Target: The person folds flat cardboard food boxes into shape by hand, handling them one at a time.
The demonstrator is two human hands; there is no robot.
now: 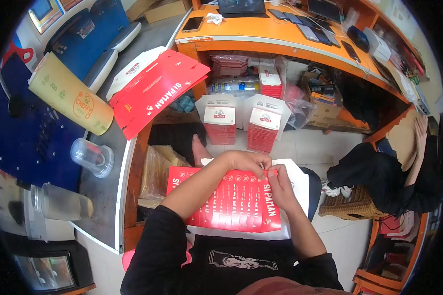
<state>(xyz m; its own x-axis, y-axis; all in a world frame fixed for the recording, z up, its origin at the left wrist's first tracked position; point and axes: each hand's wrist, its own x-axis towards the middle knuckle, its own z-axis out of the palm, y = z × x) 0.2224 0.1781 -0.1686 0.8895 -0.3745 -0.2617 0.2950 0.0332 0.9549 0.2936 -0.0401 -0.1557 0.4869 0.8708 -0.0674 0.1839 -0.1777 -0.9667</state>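
A fanned row of red cardboard box sheets [226, 196] printed "SI PAMAN" lies across my lap, with white board showing beneath and behind it. My left hand [248, 162] reaches over the top edge, its fingers curled and closed at the upper right of the row. Beside it, my right hand [280, 188] pinches the top corner of the rightmost red sheet between thumb and fingers. The fingertips of both hands nearly meet there, and part of the grip is hidden.
Two stacks of red-and-white boxes [219, 129] [264, 132] stand on the floor ahead. More red sheets [157, 91] lie on the grey counter at left, near a yellow cup [71, 93] and clear plastic cups [92, 158]. Phones [307, 32] rest on the orange desk [221, 37]. Another person [379, 177] sits at right.
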